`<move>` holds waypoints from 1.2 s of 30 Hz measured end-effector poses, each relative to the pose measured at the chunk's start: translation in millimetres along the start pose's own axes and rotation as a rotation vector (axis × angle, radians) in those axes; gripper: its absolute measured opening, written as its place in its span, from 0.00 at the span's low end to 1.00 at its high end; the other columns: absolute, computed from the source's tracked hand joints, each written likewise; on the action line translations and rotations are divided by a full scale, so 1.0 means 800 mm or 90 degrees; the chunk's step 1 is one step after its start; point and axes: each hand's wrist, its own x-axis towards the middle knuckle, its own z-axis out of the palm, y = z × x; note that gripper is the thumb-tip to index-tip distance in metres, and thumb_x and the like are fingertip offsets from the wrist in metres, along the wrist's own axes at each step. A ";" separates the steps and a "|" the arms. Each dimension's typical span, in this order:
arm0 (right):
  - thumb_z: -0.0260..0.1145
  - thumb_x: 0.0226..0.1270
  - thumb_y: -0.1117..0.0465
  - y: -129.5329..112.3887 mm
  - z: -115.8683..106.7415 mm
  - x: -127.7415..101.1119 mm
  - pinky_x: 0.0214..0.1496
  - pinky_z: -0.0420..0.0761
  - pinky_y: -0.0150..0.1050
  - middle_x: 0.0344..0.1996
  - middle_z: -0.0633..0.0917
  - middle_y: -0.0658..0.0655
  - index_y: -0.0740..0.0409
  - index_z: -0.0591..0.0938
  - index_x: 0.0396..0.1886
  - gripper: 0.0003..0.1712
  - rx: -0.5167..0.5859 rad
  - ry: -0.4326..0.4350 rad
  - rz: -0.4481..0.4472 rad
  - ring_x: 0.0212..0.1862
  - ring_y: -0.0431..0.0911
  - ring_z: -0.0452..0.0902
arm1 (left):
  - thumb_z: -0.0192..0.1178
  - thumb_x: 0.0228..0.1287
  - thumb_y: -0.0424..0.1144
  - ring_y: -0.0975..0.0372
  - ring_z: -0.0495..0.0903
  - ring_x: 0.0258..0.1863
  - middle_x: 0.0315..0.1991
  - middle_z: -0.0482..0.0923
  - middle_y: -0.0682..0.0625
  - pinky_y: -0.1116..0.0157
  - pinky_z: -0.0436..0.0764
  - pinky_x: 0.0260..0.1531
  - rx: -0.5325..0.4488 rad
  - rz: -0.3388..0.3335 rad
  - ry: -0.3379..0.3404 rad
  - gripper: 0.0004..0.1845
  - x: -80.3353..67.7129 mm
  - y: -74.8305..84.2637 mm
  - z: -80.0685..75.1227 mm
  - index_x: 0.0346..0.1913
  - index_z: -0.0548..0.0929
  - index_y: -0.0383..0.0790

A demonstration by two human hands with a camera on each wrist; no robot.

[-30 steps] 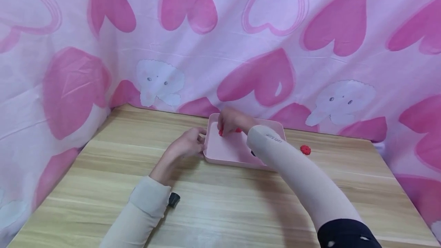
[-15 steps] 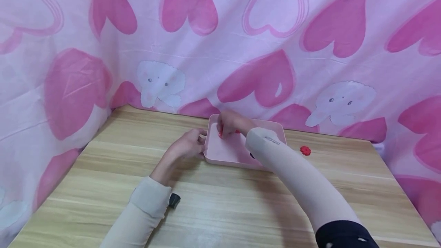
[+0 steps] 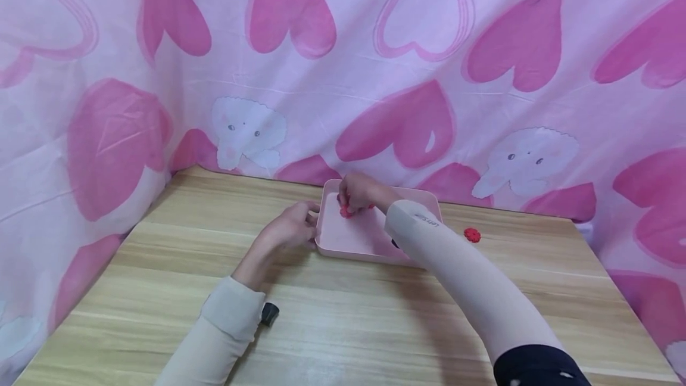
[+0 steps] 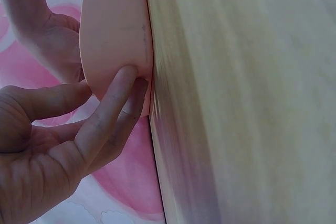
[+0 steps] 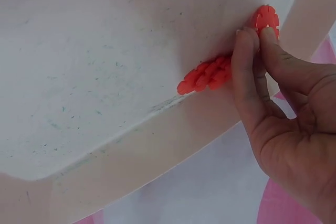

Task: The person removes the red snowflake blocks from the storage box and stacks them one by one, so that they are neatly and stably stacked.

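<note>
A shallow pink tray [image 3: 354, 243] sits at the back of the wooden table. My left hand [image 3: 292, 225] rests at its left end; in the left wrist view the extended fingers [image 4: 113, 95] press on the outer wall and the thumb meets the rim. Inside the tray, my right hand [image 3: 358, 190] pinches a red notched, flower-shaped snowflake disc [image 5: 266, 18] between thumb and fingertips. Right beside those fingers, several more red discs [image 5: 205, 74] lie overlapped along the tray's inner wall, partly hidden by the hand.
One red disc [image 3: 472, 235] lies on the table [image 3: 343, 338] to the right of the tray. Behind the tray hangs a pink curtain [image 3: 396, 118] with hearts. A small black device [image 3: 270, 313] shows beside the left sleeve.
My right hand shifts only slightly within the tray, and more of the red disc at its fingertips shows now. The left hand stays on the tray's end. The head view drifts a little.
</note>
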 end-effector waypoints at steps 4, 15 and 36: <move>0.76 0.68 0.67 0.003 -0.005 -0.007 0.33 0.87 0.33 0.38 0.85 0.57 0.59 0.87 0.36 0.04 -0.003 0.009 -0.018 0.32 0.46 0.80 | 0.52 0.71 0.19 0.48 0.88 0.50 0.59 0.80 0.28 0.58 0.95 0.46 -0.004 -0.004 -0.005 0.31 -0.002 0.002 0.000 0.77 0.66 0.24; 0.72 0.69 0.73 0.023 -0.029 -0.036 0.48 0.95 0.43 0.41 0.84 0.60 0.65 0.86 0.43 0.05 0.059 0.022 0.030 0.39 0.50 0.84 | 0.53 0.73 0.20 0.49 0.88 0.47 0.60 0.79 0.27 0.56 0.95 0.47 -0.001 -0.001 -0.003 0.30 -0.004 0.000 0.000 0.77 0.66 0.23; 0.69 0.63 0.79 0.149 -0.093 -0.122 0.34 0.94 0.41 0.36 0.89 0.65 0.69 0.85 0.39 0.06 0.058 0.092 0.052 0.29 0.46 0.86 | 0.54 0.73 0.20 0.49 0.86 0.50 0.59 0.80 0.27 0.57 0.94 0.49 0.017 0.016 -0.007 0.30 -0.006 0.001 0.000 0.77 0.66 0.23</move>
